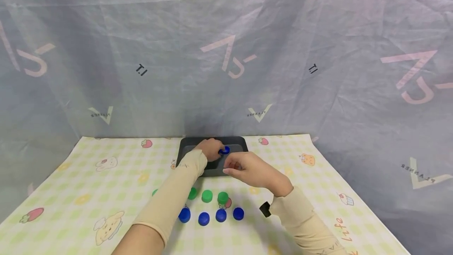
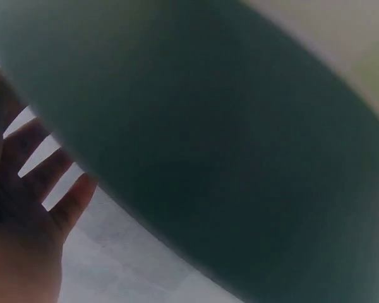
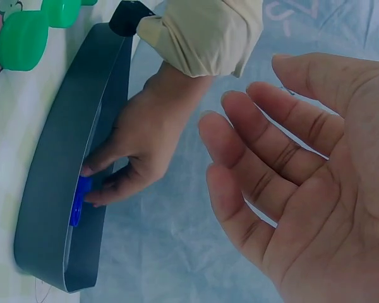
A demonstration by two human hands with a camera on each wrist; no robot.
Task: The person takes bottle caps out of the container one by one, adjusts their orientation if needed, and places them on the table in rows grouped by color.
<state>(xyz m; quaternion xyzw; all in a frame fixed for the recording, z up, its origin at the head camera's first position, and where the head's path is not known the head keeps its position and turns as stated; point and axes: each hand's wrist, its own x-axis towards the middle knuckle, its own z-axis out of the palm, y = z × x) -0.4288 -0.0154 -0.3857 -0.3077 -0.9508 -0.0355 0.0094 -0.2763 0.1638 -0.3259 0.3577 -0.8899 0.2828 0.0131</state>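
Inside a dark grey tray [image 1: 212, 172], my left hand [image 1: 209, 149] pinches a blue bottle cap [image 1: 226, 150]. In the right wrist view the thumb and a finger of that left hand [image 3: 142, 139] grip the blue cap [image 3: 80, 199], partly hidden by the tray wall [image 3: 50, 164]. The left wrist view is mostly filled by the blurred tray wall [image 2: 208, 158], which covers the fingertips. Above the tray's near right corner, my right hand [image 1: 249, 168] hangs with loosely bent fingers and holds nothing; its bare palm [image 3: 328, 208] shows in the right wrist view.
In front of the tray, green caps [image 1: 207, 196] form a row, partly hidden by the left forearm. Nearer lies a row of several blue caps [image 1: 221, 215]. A patterned tablecloth [image 1: 116, 192] covers the table, and a grey curtain [image 1: 177, 70] hangs behind it.
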